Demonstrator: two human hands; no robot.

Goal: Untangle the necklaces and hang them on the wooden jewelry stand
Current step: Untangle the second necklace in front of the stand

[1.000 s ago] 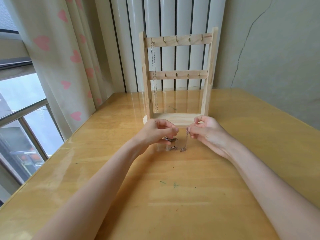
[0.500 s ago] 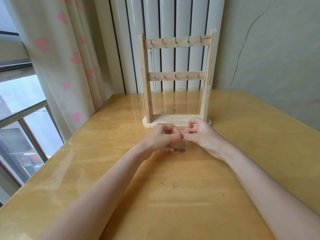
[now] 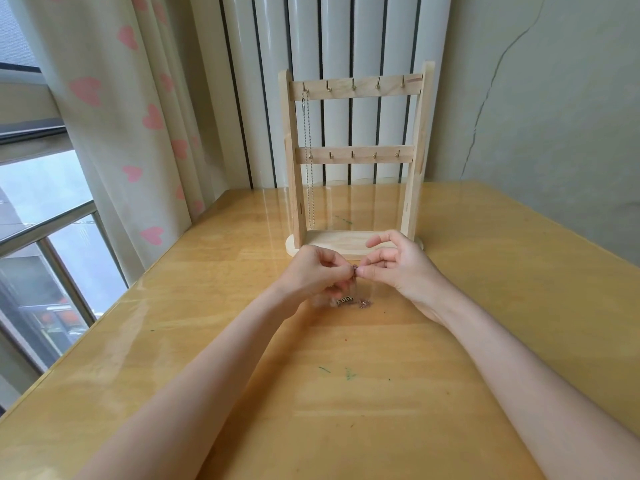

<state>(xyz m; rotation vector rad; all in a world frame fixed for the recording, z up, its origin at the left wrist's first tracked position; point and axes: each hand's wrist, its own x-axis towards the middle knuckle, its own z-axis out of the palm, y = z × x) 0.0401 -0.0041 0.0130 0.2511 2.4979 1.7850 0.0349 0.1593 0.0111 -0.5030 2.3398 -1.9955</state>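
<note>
Two bare hands are meeting just in front of the wooden jewelry stand [image 3: 356, 157], above the wooden table [image 3: 346, 393]. The left hand [image 3: 313, 271] is pinching a tangled necklace [image 3: 354, 287] between thumb and forefinger, its remaining fingers curling beneath. The right hand [image 3: 398, 265] is pinching the same chain at the same point, fingertip to fingertip with the left; its upper finger is extending loosely above the pinch. Below the pinch the chain is hanging down, its pendant [image 3: 344, 300] and loose links lying on the tabletop; how the strands are knotted cannot be determined. One silver chain [image 3: 309, 157] is hanging from the leftmost hook of the stand's upper bar, reaching down past the lower bar toward the base. Behind the stand, a white radiator [image 3: 339, 46] is standing against the wall, and a heart-patterned curtain [image 3: 114, 109] is hanging at the left.
</note>
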